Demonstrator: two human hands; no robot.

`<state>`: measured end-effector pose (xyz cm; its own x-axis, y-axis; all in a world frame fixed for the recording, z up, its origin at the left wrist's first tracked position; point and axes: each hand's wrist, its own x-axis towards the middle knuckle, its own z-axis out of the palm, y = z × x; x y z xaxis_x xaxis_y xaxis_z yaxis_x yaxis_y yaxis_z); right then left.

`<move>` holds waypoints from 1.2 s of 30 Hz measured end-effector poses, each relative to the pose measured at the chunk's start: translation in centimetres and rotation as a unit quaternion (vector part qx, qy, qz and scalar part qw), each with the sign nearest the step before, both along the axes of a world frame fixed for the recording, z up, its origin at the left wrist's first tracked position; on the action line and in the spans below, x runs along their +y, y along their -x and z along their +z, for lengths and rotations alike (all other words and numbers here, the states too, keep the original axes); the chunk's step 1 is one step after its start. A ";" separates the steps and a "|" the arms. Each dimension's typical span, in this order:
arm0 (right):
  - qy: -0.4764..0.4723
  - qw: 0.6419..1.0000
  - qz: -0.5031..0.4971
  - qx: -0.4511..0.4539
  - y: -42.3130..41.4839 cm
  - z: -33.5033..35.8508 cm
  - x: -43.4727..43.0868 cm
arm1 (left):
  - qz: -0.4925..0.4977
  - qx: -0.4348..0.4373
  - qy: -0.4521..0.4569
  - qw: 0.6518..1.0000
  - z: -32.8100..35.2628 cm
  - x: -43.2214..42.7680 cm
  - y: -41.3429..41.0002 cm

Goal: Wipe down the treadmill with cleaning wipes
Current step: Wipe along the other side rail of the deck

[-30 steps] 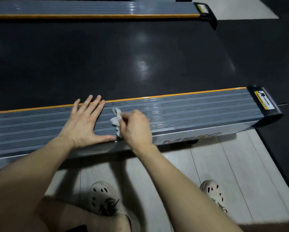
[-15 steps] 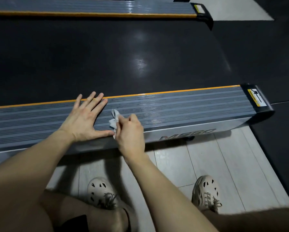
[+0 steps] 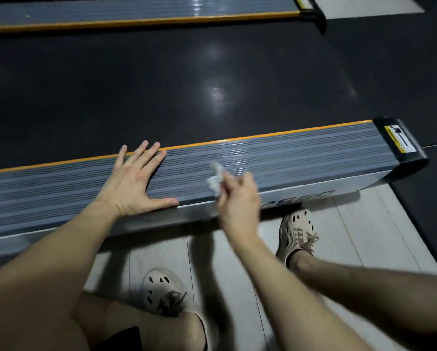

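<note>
Most of the view is filled by the treadmill [image 3: 301, 160], whose dark belt [image 3: 161, 84] is crossed by a glare of light. The belt is bordered on the near side by a grey ribbed side rail [image 3: 313, 153] with an orange strip [image 3: 263, 135] along its far edge, and a second rail [image 3: 136, 11] is seen at the top. Pale floor planks [image 3: 364, 224] are laid in front of the near rail.

The left hand [image 3: 133, 183] is laid flat on the rail, its fingers straight and spread wide and the thumb stretched along the near edge. The right hand [image 3: 240, 198], somewhat blurred, is held just to its right, apart from it, with the fingers curled and a crumpled white wipe [image 3: 215, 181] pinched in them. The wipe is pressed to the top of the rail, close to its near edge.

Two beige shoes [image 3: 298, 229] [image 3: 161, 290] are planted on the planks. The rail's right end is closed by a black cap [image 3: 415, 158], on which a yellow and white sticker [image 3: 397, 139] is fixed.
</note>
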<state>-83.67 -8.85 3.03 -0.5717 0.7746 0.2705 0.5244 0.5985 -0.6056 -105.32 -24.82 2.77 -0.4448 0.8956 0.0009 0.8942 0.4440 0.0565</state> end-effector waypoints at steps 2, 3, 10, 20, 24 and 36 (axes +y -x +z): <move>-0.002 0.985 0.171 -0.028 2.1 0.3 -5.0 | 0.000 0.000 -0.006 1.000 0.3 0.0 0.1; -0.004 0.975 0.220 -0.027 2.4 0.6 -4.9 | 0.000 0.004 -0.007 1.000 0.4 0.0 0.2; -0.028 0.996 -0.018 -0.081 -5.0 1.5 13.2 | 0.007 0.010 0.032 0.999 1.2 0.3 -0.5; -0.024 0.925 0.364 -0.109 9.0 2.0 -8.5 | -0.003 -0.068 0.196 0.978 7.6 -2.4 -0.3; 0.004 0.927 0.357 -0.112 7.0 2.5 -3.7 | 0.027 -0.024 0.266 0.963 10.1 -8.2 2.6; -0.062 0.972 0.223 -0.030 12.5 0.5 -16.3 | 0.146 -0.043 0.267 0.952 9.4 -11.1 5.4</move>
<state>-96.15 -25.12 3.54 -0.8606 0.4099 0.3021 0.2282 0.8409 -0.4908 -110.75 -35.91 12.16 -0.6520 0.5971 -0.4673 0.7312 0.6581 -0.1794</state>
